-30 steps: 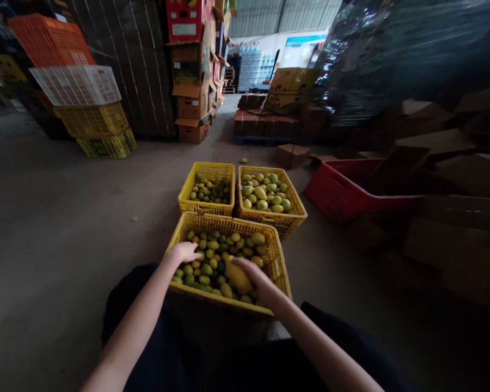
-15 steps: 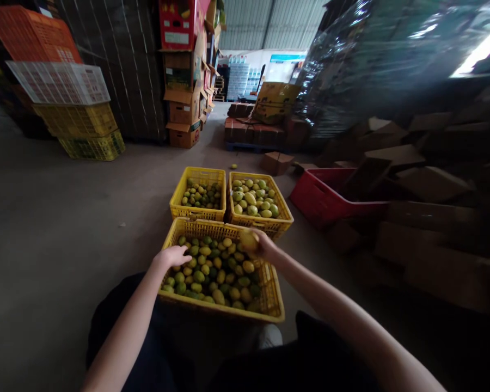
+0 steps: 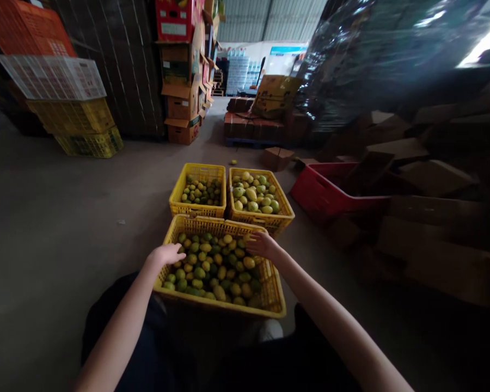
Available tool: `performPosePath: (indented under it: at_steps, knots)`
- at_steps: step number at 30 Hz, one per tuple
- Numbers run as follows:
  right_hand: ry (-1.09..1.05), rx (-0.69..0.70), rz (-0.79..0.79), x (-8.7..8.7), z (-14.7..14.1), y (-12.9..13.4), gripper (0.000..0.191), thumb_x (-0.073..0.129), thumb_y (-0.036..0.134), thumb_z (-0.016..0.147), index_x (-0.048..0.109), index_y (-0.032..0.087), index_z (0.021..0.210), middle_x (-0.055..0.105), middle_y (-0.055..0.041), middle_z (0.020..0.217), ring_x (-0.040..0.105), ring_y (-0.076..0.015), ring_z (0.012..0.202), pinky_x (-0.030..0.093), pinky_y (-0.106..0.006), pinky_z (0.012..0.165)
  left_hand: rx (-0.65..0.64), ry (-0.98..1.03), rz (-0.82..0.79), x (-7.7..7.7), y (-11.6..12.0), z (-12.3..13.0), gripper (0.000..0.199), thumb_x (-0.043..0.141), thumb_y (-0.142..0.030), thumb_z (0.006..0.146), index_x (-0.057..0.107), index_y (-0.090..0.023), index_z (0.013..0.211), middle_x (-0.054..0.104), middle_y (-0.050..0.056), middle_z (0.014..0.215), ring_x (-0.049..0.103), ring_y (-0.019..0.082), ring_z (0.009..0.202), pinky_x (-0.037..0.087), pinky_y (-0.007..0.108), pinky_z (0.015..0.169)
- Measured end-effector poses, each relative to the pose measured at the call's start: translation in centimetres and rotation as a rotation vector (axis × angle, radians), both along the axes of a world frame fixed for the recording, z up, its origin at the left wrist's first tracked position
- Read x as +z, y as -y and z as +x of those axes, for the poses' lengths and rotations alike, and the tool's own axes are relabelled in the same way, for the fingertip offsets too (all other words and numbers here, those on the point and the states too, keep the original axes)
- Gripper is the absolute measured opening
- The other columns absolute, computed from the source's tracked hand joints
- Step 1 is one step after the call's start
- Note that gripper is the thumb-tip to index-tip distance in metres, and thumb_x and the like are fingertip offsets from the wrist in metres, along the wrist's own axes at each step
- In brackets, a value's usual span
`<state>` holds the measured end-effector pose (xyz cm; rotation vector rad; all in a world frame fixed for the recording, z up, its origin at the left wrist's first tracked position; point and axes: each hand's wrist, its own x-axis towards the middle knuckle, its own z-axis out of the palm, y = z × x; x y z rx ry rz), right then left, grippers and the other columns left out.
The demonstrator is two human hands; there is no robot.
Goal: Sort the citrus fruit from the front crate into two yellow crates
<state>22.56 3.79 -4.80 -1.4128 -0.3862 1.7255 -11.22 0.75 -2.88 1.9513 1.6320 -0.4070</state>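
A large yellow crate (image 3: 273,288) full of green and yellow fruit (image 3: 219,293) stands on the floor right in front of me. Over its left side is my left hand (image 3: 168,254), fingers apart and holding nothing. My right hand (image 3: 262,244) is over the crate's back right corner, its fingers spread above the fruit with nothing gripped. Behind stand two smaller yellow crates: the left one (image 3: 175,200) has small fruit, the right one (image 3: 288,211) larger, paler fruit.
To the right lies a red crate (image 3: 326,198) beside heaped cardboard boxes (image 3: 428,228). Stacked crates (image 3: 77,117) stand at the left, a column of cartons (image 3: 182,109) further back. One loose fruit (image 3: 233,162) is on the floor behind the small crates.
My right hand has let go of the yellowish fruit it held and opened over the large crate. My left hand has shifted slightly left.
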Motion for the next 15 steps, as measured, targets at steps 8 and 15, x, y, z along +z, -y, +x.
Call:
performPosePath:
  at_steps: [8,15]
  knots:
    - [-0.187,-0.102,0.055,3.8,-0.3,2.6,0.017,0.046,0.014,0.08,0.06,0.016,0.088,0.071,-0.0093,0.081,0.069,-0.0208,0.081,0.055,-0.033,0.073,-0.087,0.063,-0.087,-2.0,0.7,1.3,0.059,0.052,-0.031,0.084,0.046,-0.017,0.141,0.057,0.012,0.136,0.057,0.023,0.121,0.041,0.027,0.1]
    - [-0.337,-0.211,0.052,6.3,-0.3,4.7,0.032,0.048,0.009,0.071,0.059,0.015,0.1,0.072,-0.0099,0.089,0.069,-0.0214,0.088,0.057,-0.032,0.073,-0.115,0.123,-0.226,-8.2,1.6,6.3,0.029,0.061,-0.027,0.08,0.071,-0.021,0.106,0.072,0.006,0.111,0.065,0.024,0.105,0.047,0.027,0.091]
